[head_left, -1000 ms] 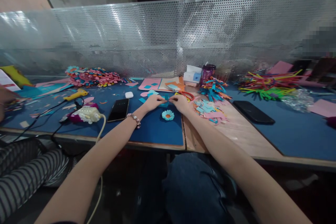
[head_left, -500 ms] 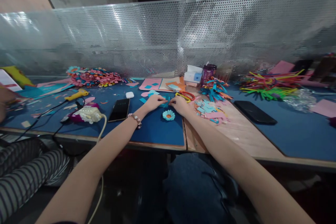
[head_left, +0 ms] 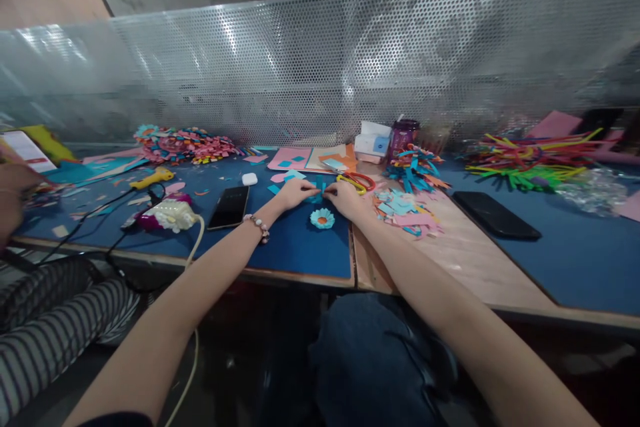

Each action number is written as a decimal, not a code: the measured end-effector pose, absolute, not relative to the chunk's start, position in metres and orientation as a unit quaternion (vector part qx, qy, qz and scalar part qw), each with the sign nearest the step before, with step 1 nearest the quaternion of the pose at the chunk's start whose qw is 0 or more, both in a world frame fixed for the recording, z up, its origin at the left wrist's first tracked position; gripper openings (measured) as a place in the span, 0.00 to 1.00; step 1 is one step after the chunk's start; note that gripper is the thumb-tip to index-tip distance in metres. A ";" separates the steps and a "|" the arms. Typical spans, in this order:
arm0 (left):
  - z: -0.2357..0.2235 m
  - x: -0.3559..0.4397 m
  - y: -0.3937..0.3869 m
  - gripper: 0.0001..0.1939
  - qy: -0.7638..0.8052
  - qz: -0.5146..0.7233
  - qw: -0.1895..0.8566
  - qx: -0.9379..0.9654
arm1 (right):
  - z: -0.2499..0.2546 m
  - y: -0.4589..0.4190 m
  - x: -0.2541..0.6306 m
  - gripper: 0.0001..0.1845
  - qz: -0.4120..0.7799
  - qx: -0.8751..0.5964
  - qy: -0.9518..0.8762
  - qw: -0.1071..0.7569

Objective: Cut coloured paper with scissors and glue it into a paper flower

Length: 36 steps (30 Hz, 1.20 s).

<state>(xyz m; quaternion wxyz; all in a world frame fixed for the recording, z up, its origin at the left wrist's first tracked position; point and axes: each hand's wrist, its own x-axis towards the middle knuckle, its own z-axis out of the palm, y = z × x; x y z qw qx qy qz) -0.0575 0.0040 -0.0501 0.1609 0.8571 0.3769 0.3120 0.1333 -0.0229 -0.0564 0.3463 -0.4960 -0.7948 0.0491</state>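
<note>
My left hand (head_left: 298, 194) and my right hand (head_left: 343, 197) face each other over the blue mat, fingers pinched. Between their fingertips is a small blue paper piece (head_left: 321, 191), partly hidden, and both hands seem to grip it. Just below them lies a light-blue paper flower (head_left: 323, 218) with an orange-brown centre. Scissors (head_left: 357, 181) with red and yellow handles rest beyond my right hand. Blue paper pieces (head_left: 294, 176) lie beside and beyond my left hand. Left of my left wrist is a dark phone (head_left: 229, 207).
A power strip (head_left: 167, 215) with cables and a yellow glue gun (head_left: 151, 178) are on the left, near another person's hand (head_left: 11, 197). Paper scraps (head_left: 407, 210), a black phone (head_left: 495, 215) and pipe cleaners (head_left: 535, 160) lie right. A perforated metal screen (head_left: 290, 73) stands behind.
The view has shifted slightly. My hands stay close together over the blue paper, with the fingertips a little farther apart. The other person's hand at the left has moved slightly.
</note>
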 end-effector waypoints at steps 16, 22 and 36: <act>-0.047 -0.043 -0.007 0.17 0.390 0.325 0.153 0.848 | -0.042 -0.024 0.126 0.06 0.206 -0.406 -0.706 0.543; -0.045 -0.035 -0.008 0.19 0.315 0.343 0.282 0.839 | -0.037 -0.028 0.129 0.09 0.333 -0.394 -0.648 0.560; -0.041 -0.039 -0.011 0.21 0.311 0.354 0.445 0.761 | -0.040 -0.025 0.130 0.15 0.280 -0.403 -0.646 0.584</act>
